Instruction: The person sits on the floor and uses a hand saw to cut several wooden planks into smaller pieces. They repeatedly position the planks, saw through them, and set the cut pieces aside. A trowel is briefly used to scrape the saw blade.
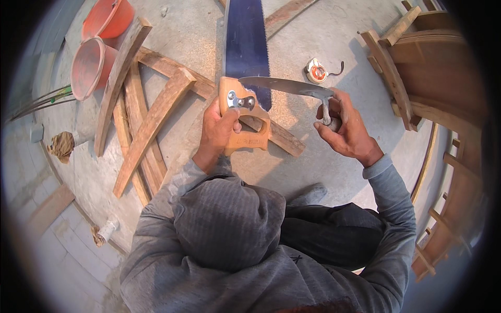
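A handsaw (246,52) with a dark blue blade and a light wooden handle points away from me. My left hand (215,130) is closed around the left side of that handle, its thumb below the metal screws. In my right hand (350,128) is a trowel (287,86), gripped by its rounded handle with the fingers curled around it. The trowel's thin blade reaches left, edge toward me, across the base of the saw blade. Its tip lies at the top of the saw handle; whether they touch I cannot tell.
Beyond the trowel lies a tape measure (316,70) on the concrete floor. Several wooden beams (154,133) lie crossed at left, near two orange buckets (94,68). Curved wooden formwork (433,62) stands at right. A pipe stub (107,229) rises at lower left.
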A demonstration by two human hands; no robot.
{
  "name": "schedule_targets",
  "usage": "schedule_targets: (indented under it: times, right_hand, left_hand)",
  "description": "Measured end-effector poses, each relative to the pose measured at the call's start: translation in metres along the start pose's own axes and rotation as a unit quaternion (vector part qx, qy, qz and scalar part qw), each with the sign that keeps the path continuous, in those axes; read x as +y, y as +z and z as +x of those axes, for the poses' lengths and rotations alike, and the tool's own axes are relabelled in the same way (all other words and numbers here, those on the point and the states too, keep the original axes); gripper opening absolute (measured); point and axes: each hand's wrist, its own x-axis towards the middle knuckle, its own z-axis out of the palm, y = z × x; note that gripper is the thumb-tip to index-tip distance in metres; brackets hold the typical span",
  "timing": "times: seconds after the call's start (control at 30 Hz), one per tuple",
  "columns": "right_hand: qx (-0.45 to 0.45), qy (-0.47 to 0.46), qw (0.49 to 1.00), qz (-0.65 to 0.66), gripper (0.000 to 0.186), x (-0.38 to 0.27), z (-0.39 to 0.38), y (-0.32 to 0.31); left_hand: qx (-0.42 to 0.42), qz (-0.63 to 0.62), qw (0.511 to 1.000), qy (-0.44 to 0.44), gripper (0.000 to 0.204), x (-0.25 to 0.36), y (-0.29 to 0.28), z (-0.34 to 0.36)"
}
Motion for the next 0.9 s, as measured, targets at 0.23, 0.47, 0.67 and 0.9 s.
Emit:
schedule_targets:
  times: [0.23,0.47,0.67,0.9]
  right_hand:
    - [0.003,-0.271,0.906,-0.324,0.052,-0.010,0.003,-0.033]
    - [0.010,-0.314,0.873,-0.374,0.052,-0.006,-0.012,-0.033]
    - [-0.013,-0.321,0.876,-0.360,0.051,0.000,-0.013,-0.025]
    - [-0.034,-0.348,0.868,-0.353,0.046,0.001,-0.009,-0.012]
  left_hand:
    - [-0.138,-0.023,0.983,-0.122,0.043,0.050,0.012,0.006]
    - [-0.200,0.065,0.966,-0.149,0.031,0.063,0.020,0.004]
    - [-0.179,0.045,0.973,-0.135,0.035,0.066,0.026,-0.001]
    - [-0.199,0.046,0.967,-0.154,0.040,0.074,0.028,-0.008]
